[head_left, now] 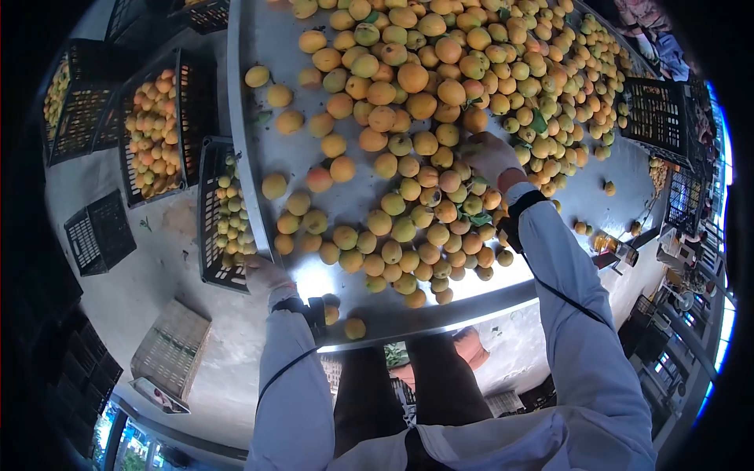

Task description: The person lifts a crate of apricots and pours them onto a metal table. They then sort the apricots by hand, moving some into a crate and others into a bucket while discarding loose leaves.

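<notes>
Many yellow-orange apricots (404, 229), some tinged green, lie over a metal table (314, 129) in the head view. My right hand (493, 159) is in among them near the middle, back of the hand up, its fingers curled down onto the fruit; what they hold is hidden. At the left edge of the table, my left hand (265, 275) is low beside the near corner of a black crate (210, 208). That crate holds greenish apricots (230, 216). The left fingers are mostly hidden, and I cannot tell what is in them.
A fuller crate of orange apricots (155, 129) stands on the floor farther left. Nearby are a small black crate (100, 233) and a pale crate (171, 345). At the right side sits another black crate (658, 116), with a person (667, 51) beyond the table's far end.
</notes>
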A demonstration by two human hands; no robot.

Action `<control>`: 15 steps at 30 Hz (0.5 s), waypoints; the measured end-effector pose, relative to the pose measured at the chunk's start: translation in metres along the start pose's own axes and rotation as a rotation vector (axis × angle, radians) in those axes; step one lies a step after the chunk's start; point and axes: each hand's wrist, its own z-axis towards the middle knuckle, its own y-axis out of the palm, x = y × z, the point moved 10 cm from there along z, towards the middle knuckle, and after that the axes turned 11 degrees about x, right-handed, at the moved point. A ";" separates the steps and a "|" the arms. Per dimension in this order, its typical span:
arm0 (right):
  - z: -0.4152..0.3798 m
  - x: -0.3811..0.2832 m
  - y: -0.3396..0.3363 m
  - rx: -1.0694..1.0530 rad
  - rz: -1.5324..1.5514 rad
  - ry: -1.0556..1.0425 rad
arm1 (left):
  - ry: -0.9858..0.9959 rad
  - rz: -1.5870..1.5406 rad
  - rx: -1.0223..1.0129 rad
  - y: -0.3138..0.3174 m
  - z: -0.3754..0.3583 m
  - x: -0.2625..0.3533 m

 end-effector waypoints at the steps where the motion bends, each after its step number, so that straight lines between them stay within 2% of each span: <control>1: -0.005 0.003 -0.011 0.043 0.123 0.033 | 0.039 0.032 -0.009 0.000 0.001 0.004; 3: -0.010 -0.001 -0.019 0.079 0.242 0.058 | 0.067 0.065 -0.017 -0.001 -0.001 0.006; 6: -0.017 -0.027 -0.025 0.069 0.957 0.353 | 0.032 0.106 -0.083 -0.001 -0.004 0.004; 8: -0.020 -0.106 -0.031 0.034 0.886 0.136 | 0.057 -0.022 -0.058 0.005 -0.002 0.002; 10: -0.035 -0.187 -0.013 -0.208 0.918 0.231 | 0.016 0.090 -0.093 -0.004 -0.006 0.008; 11: -0.043 -0.229 -0.004 -0.241 1.017 0.182 | 0.033 0.081 -0.095 0.000 -0.004 0.004; 13: -0.051 -0.302 0.018 -0.264 0.939 0.042 | 0.052 0.073 -0.100 -0.004 -0.005 0.013; 14: -0.062 -0.326 0.045 -0.368 1.040 0.108 | -0.015 0.029 -0.138 -0.008 -0.010 0.017; 15: -0.066 -0.349 0.046 -0.417 1.031 0.068 | -0.081 -0.015 -0.177 -0.009 -0.015 0.018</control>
